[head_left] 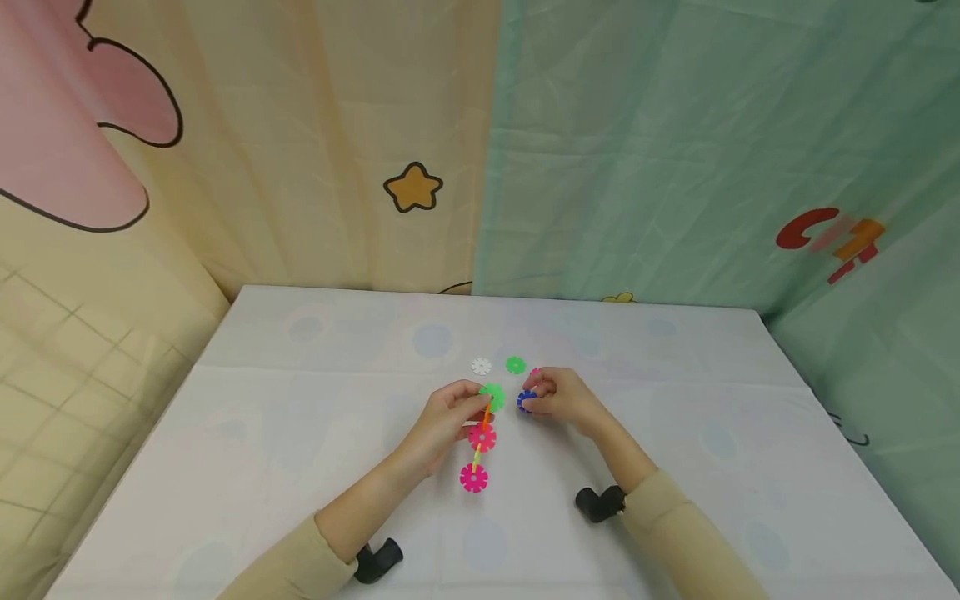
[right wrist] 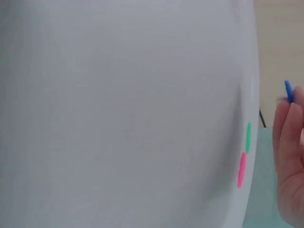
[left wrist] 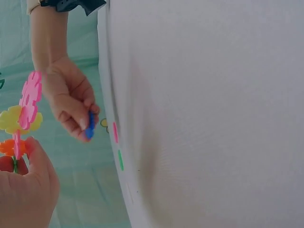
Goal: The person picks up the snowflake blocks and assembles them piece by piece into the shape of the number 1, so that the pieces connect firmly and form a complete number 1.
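Observation:
A chain of interlocking notched plastic discs hangs from my left hand [head_left: 442, 423], whose thumb and fingers pinch the green disc [head_left: 492, 397] at its top. Below that come an orange disc [left wrist: 7, 147] seen edge-on from the head, a pink disc [head_left: 482, 437], a yellow disc [left wrist: 9, 119] and another pink disc [head_left: 473, 478]. To its right, my right hand [head_left: 564, 397] pinches a single blue notched disc [head_left: 525, 402] between thumb and fingers. The blue disc [left wrist: 90, 124] and the chain are apart, and both are above the table in the left wrist view.
Loose discs lie on the white-covered table [head_left: 300, 450] beyond the hands: a white disc [head_left: 481, 366], a green disc [head_left: 515, 365] and a pink disc [head_left: 535, 372] partly hidden by the right hand. Patterned curtains [head_left: 637, 150] stand behind the table.

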A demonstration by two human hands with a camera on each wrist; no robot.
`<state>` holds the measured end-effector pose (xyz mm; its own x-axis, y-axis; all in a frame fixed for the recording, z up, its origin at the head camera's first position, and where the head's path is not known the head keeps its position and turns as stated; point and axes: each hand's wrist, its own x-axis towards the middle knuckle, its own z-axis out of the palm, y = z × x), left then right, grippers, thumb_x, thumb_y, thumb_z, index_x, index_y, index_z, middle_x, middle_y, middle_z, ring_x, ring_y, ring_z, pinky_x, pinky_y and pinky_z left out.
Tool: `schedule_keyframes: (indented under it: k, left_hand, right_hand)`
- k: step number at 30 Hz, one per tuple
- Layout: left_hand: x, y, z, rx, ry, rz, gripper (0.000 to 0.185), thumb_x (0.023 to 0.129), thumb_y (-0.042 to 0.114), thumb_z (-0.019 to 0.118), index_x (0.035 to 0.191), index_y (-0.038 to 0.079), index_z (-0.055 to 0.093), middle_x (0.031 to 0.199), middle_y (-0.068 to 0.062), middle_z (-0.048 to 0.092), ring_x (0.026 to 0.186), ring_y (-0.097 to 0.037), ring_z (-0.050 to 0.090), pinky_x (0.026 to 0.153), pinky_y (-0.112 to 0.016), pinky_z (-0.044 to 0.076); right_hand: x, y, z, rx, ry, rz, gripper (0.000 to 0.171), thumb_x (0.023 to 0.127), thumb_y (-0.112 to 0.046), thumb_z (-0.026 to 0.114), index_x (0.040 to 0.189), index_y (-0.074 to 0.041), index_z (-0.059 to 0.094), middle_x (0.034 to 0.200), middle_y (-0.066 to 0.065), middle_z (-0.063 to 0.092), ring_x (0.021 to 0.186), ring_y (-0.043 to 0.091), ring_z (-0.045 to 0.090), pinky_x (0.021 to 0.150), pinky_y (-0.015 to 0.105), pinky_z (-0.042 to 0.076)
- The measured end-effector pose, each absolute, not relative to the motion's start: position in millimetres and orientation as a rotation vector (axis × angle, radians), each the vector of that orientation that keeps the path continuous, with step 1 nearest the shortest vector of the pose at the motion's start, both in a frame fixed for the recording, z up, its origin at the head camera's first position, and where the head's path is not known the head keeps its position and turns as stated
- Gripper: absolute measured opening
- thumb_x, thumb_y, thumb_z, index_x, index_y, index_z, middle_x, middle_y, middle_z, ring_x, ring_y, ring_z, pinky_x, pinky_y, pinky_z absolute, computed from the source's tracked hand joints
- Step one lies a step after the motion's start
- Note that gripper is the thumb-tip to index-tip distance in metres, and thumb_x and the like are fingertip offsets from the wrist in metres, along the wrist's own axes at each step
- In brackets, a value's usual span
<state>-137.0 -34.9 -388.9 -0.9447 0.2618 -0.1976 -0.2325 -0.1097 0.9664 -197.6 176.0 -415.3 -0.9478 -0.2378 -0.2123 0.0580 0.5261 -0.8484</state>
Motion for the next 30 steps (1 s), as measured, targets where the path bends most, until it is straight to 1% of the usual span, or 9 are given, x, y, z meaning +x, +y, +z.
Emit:
schedule_keyframes:
  k: [3,7,9,15,20,24,30]
  left_hand:
    - [-137,-35,-389,0.044,1.849,2.116,0.023,0.093,0.014,0.054,0.106,-0.004,0.057,0.086,-0.002,0.061,0.083,-0.015,0.057,0.074,-0.026,0.05]
    - [-138,-34,-391,0.047,1.852,2.129,0.023,0.093,0.014,0.054,0.106,-0.005,0.057,0.085,-0.002,0.061,0.082,-0.016,0.057,0.072,-0.026,0.05]
    - [-138,-33,-391,0.033,1.857,2.131,0.022,0.093,0.014,0.055,0.104,-0.005,0.058,0.082,-0.002,0.061,0.078,-0.014,0.056,0.068,-0.023,0.049]
    - [-138,-31,-392,-0.015,1.874,2.131,0.018,0.092,0.014,0.057,0.098,-0.003,0.061,0.075,0.001,0.059,0.065,-0.01,0.052,0.056,-0.018,0.043]
    - [-138,-31,-392,-0.005,1.877,2.152,0.019,0.093,0.014,0.057,0.096,-0.004,0.061,0.073,0.001,0.058,0.063,-0.01,0.051,0.054,-0.018,0.042]
    - [-138,-31,-393,-0.018,1.886,2.149,0.019,0.092,0.015,0.058,0.096,-0.003,0.061,0.073,0.0,0.058,0.064,-0.011,0.052,0.054,-0.018,0.043]
    - [-137,-30,-393,-0.031,1.896,2.152,0.018,0.092,0.015,0.058,0.095,-0.002,0.061,0.073,0.0,0.058,0.067,-0.011,0.053,0.056,-0.018,0.043]
  right_hand:
    - [-197,176,-405,-0.23,2.265,-1.643,0.024,0.085,-0.002,0.066,0.105,0.009,0.058,0.069,0.001,0.062,0.07,0.015,0.063,0.071,0.029,0.055]
    - [-195,171,-391,-0.304,2.155,-1.768,0.025,0.088,-0.004,0.062,0.104,0.014,0.057,0.074,0.0,0.067,0.069,0.011,0.063,0.072,0.027,0.054]
    - [-193,167,-386,-0.317,2.13,-1.796,0.025,0.088,-0.004,0.062,0.104,0.015,0.057,0.077,0.001,0.067,0.069,0.011,0.063,0.071,0.026,0.054]
    - [-190,160,-376,-0.322,2.102,-1.834,0.027,0.091,-0.002,0.057,0.112,0.014,0.056,0.086,0.006,0.068,0.072,0.012,0.065,0.073,0.026,0.054]
    - [-189,158,-376,-0.309,2.095,-1.837,0.026,0.091,-0.001,0.056,0.113,0.013,0.056,0.088,0.006,0.067,0.074,0.012,0.065,0.074,0.026,0.054]
    - [-188,157,-376,-0.339,2.06,-1.853,0.027,0.091,-0.003,0.057,0.112,0.014,0.056,0.087,0.005,0.067,0.075,0.012,0.065,0.074,0.026,0.054]
    - [-186,156,-377,-0.412,2.027,-1.883,0.028,0.091,-0.001,0.056,0.112,0.017,0.054,0.086,0.002,0.067,0.074,0.01,0.064,0.072,0.024,0.054]
